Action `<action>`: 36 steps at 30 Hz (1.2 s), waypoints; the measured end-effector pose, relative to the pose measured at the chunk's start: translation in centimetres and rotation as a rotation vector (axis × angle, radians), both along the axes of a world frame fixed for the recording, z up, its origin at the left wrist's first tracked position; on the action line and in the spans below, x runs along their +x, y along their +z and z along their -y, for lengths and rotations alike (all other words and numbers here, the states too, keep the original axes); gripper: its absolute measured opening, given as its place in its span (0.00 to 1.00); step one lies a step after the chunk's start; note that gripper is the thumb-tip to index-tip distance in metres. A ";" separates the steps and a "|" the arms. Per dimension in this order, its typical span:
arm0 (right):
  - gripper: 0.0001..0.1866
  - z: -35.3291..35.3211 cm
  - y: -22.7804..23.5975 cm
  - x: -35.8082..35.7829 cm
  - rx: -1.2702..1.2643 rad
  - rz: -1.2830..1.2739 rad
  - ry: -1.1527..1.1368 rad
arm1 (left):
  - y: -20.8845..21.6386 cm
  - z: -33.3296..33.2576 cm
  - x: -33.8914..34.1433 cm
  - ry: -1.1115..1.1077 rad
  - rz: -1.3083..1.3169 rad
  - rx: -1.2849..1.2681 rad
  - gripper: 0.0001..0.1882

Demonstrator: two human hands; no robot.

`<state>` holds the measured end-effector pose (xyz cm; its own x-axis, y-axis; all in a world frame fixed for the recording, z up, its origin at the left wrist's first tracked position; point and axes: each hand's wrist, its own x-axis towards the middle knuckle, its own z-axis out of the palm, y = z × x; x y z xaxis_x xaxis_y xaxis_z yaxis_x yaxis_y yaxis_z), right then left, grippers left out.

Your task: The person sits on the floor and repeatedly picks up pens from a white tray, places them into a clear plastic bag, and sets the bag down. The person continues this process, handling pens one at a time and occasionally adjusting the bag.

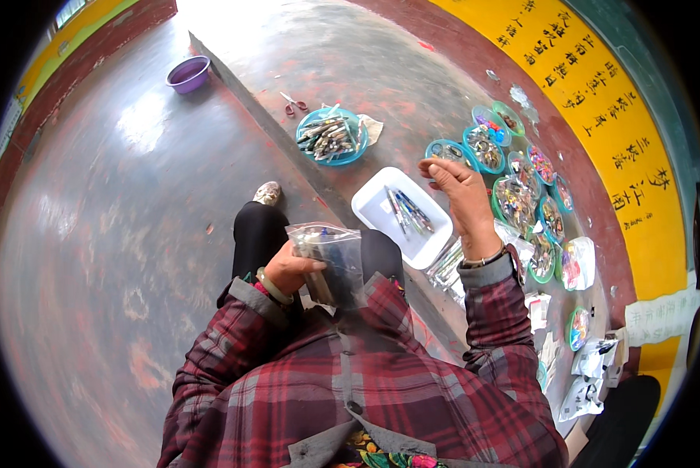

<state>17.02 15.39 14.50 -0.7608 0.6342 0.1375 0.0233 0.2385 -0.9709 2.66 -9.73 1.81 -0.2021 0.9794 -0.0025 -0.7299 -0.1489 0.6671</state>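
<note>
My left hand (286, 269) is closed on the side of a clear plastic zip bag (343, 269), held upright over my lap. Several pens show dimly through its plastic. Raised beside the right rim of a white plastic tray (421, 251) is my right hand (471, 199), its fingers loosely stretched to the left and the thumb apart, with nothing seen in them. Several pens (409, 210) lie together inside that tray. A bundle of thin pens or rods (447, 269) sits close to the tray's lower right, partly hidden by my right arm.
A blue basket (357, 153) full of pens stands ahead, near red-handled scissors (293, 104). Round baskets of small parts (515, 201) crowd the right side. A purple basin (188, 76) is far left. A low floor ledge (248, 101) runs diagonally past my legs.
</note>
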 end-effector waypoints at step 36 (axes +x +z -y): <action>0.10 -10.9 -40.1 3.9 0.468 1.000 -0.354 | -0.5 -1.2 -0.4 0.022 -0.120 -0.220 0.32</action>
<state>20.95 26.26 -25.57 -0.4524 0.8795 -0.1479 0.8679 0.3961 -0.2999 2.27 -8.51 1.30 -0.2352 0.9532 -0.1902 -0.6416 -0.0052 0.7670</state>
